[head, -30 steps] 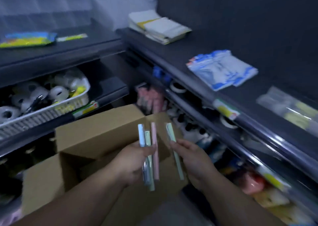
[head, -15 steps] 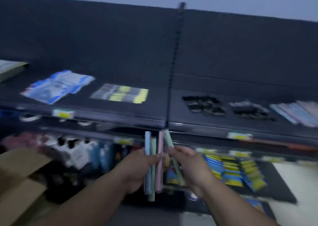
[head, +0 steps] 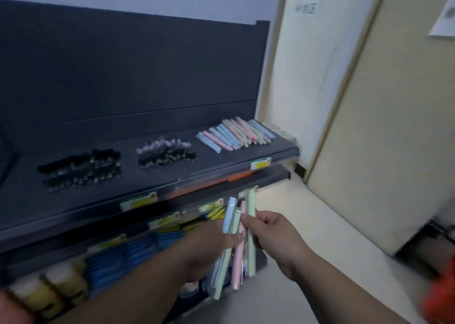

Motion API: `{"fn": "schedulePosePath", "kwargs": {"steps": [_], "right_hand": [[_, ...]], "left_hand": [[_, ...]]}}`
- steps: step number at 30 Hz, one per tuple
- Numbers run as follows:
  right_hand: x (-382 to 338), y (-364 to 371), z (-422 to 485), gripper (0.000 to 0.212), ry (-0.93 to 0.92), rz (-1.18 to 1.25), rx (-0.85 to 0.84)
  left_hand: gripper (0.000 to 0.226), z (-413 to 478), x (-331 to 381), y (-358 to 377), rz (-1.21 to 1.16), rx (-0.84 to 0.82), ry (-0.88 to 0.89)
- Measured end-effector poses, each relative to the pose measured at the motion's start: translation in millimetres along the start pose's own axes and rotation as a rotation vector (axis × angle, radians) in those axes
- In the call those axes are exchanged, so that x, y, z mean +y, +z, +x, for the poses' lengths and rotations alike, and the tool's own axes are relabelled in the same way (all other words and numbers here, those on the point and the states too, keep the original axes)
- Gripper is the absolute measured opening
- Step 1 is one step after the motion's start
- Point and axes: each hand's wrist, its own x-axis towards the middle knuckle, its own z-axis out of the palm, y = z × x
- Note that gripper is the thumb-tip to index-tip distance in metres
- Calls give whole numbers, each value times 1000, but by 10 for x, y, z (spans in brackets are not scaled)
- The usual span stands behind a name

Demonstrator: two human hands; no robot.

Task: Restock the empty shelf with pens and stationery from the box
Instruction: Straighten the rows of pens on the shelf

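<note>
My left hand grips a bunch of pastel pens, blue, green and pink, held upright in front of the lower shelves. My right hand pinches one pale green pen at the right of the bunch. On the dark top shelf, at its right end, lies a row of the same pastel pens. The box is out of view.
Two heaps of black binder clips lie on the top shelf to the left of the pens. Lower shelves hold blue and yellow packets and jars. A cream wall and door stand to the right. Something red blurs at bottom right.
The view has swung right from the box, along the shelves, to the shelf's right end. Both hands keep their hold on the pens, now closer to the row of pastel pens.
</note>
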Motion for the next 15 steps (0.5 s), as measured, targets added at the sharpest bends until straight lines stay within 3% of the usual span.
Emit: {"fn": "schedulePosePath", "kwargs": {"steps": [4,8,15], "right_hand": [[7,-389,382,35,20,-22,113],[-130,-626,976,39,44,13,138],[-583,-1009,2251,25,82,57,157]], "left_hand": [[23,538,219,156,7,-47,-18],[17,1184,453,66,-154,-58,-5],[11,2415,1115,-524,-380,135,-42]]}}
